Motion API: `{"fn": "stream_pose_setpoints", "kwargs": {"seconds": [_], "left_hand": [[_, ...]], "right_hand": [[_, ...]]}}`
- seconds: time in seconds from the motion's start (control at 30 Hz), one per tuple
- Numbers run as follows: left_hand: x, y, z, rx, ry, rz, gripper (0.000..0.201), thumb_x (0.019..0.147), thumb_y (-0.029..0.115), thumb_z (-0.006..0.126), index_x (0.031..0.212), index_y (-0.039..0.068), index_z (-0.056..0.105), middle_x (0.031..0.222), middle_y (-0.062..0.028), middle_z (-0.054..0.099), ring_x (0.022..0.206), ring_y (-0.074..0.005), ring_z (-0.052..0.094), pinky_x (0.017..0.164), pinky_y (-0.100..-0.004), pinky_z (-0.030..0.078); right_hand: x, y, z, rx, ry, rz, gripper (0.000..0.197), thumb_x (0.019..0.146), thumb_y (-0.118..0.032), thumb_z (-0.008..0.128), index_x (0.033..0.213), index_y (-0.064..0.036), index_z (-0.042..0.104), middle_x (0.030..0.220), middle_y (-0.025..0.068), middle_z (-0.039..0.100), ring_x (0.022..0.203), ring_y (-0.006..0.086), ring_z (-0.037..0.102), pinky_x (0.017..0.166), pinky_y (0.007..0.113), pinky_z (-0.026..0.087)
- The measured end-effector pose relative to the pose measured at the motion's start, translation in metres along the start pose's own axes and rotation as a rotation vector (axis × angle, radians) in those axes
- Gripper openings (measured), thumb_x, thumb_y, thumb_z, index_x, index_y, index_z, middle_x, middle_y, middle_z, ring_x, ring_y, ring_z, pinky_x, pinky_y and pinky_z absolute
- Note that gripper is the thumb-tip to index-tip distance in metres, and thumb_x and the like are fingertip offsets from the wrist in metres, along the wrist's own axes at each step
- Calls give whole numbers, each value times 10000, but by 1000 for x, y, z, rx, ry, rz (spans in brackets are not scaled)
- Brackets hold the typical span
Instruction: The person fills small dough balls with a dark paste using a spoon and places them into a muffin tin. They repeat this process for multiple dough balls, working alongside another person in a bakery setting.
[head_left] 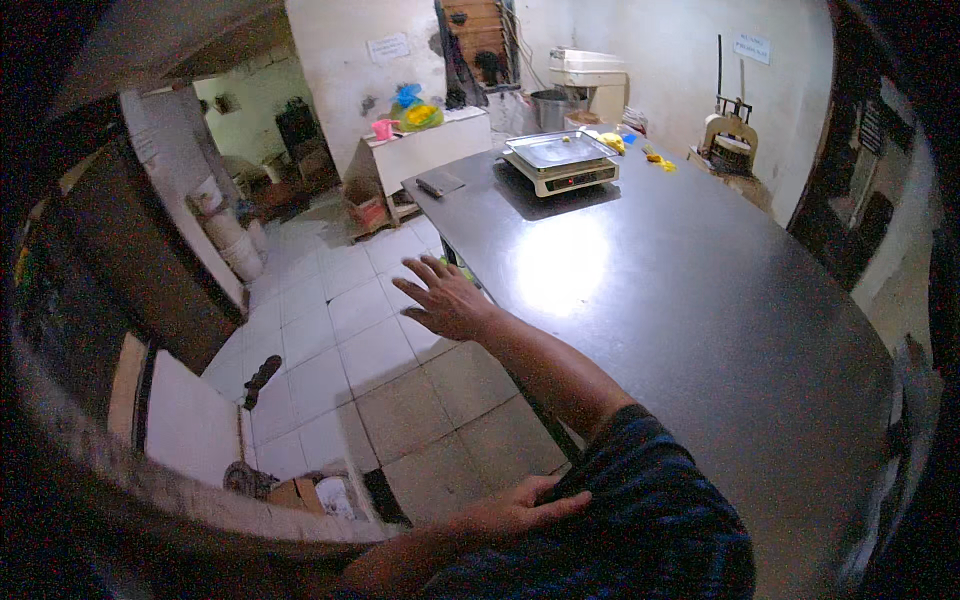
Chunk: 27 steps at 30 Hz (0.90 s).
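Observation:
My right arm, in a dark blue sleeve, stretches up and left past the edge of the steel table. At its end my right hand is open over the tiled floor, fingers spread and holding nothing. My left hand reaches across from the lower left and grips the right shirt sleeve near its hem. Some of its fingertips are hidden by the cloth.
On the table's far end stand a kitchen scale and a flat blade with a dark handle. Behind are a white cabinet with plastic bags, a metal pot and a lever press. A white board leans at left.

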<state>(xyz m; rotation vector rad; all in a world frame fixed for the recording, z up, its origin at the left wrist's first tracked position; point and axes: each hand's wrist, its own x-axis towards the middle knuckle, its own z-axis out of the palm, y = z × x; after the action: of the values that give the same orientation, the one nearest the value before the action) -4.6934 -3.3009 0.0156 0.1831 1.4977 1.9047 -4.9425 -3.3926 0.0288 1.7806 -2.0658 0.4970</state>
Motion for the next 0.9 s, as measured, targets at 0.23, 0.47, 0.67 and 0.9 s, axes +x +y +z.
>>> {"fn": "stream_pose_setpoints", "kwargs": {"seconds": [0.23,0.47,0.67,0.9], "left_hand": [[-104,144,-148,135,58,370,830,945,694,414,1372,-14,483,1378,-221,508,1294,-298,440,1119,-424,276],[-113,208,-319,-119,-77,760,748,940,653,455,1337,20,503,1291,-205,532,1200,-300,470,1038,-429,316],[-120,256,-466,-233,-39,964,679,935,617,491,1307,49,519,1216,-191,552,1120,-302,496,969,-432,350],[-135,288,-631,-316,-128,1076,599,930,575,532,1272,84,538,1129,-175,577,1026,-305,526,888,-436,389]], "right_hand": [[219,61,56,7,123,-38,542,936,-547,518,1244,-113,625,1361,220,509,1297,394,447,1003,548,446],[445,132,91,-34,-43,112,496,967,-519,485,1183,-111,666,1180,162,640,1138,375,609,931,500,518],[634,182,157,-135,-65,23,301,972,-369,515,1259,-377,605,1169,96,691,1102,344,659,911,490,545],[761,198,230,116,-77,60,434,880,-472,615,1073,-103,737,1102,162,703,1055,315,686,887,437,558]]}}
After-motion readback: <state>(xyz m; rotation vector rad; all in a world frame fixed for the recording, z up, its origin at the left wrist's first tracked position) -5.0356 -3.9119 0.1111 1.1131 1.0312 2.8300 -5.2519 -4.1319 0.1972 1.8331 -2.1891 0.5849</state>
